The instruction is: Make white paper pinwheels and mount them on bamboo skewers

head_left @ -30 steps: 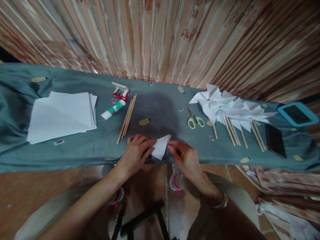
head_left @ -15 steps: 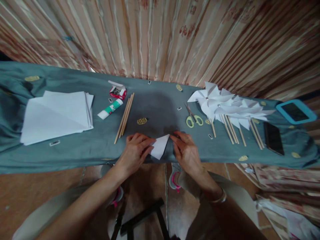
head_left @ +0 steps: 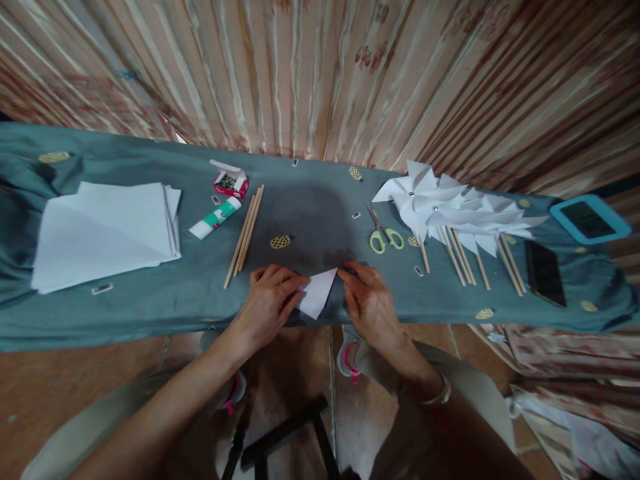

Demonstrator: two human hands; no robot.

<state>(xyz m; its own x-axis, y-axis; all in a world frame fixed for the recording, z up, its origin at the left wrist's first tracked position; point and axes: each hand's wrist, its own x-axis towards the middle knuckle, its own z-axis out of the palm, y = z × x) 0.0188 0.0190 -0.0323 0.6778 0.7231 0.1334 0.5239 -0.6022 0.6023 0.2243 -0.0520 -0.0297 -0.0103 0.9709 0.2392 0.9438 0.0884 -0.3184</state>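
Observation:
A small folded white paper triangle (head_left: 318,292) lies at the near edge of the table covered in a grey-blue cloth (head_left: 150,293). My left hand (head_left: 270,297) presses on the paper's left side with its fingers curled onto it. My right hand (head_left: 367,300) rests at the paper's right corner, its fingertips touching that tip. Both hands lie flat against the cloth.
A stack of white paper (head_left: 105,230) lies at the left. A glue stick (head_left: 216,218), a small red box (head_left: 229,181) and wooden sticks (head_left: 244,235) sit behind my left hand. Scissors (head_left: 383,235), finished paper pinwheels (head_left: 450,213), a phone (head_left: 545,273) and a blue-framed tablet (head_left: 590,220) lie at the right.
My right hand has slid from the paper's lower right side up to its right tip. The left hand stays on the paper. The view has shifted slightly.

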